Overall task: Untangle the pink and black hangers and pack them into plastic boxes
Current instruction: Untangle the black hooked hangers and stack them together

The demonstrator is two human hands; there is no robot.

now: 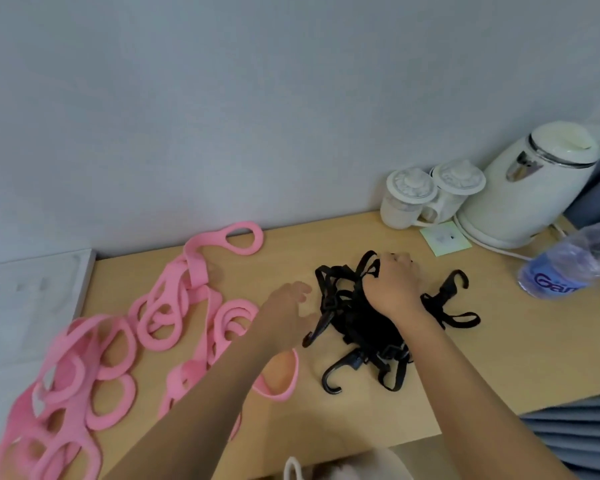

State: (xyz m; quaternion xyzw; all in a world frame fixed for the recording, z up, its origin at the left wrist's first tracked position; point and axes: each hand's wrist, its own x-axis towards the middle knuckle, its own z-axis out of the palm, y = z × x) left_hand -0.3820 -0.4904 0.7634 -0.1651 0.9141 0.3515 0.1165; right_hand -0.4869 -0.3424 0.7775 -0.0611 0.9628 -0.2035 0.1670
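A tangle of black strap hangers point(364, 323) with hooks lies in the middle of the wooden table point(492, 344). My right hand point(392, 282) is on top of it, fingers curled round black loops at the far side. My left hand point(286, 303) hovers just left of the black tangle with relaxed fingers, holding nothing. Pink looped hangers point(160, 323) sprawl over the left half of the table, from the wall down to the front edge.
A white kettle point(530, 188) and two lidded white mugs point(426, 199) stand at the back right by the wall. A blue-labelled plastic bottle point(565, 268) lies at the right. A translucent plastic box point(25, 299) sits at the far left. Grey fabric point(575, 434) hangs at the right front.
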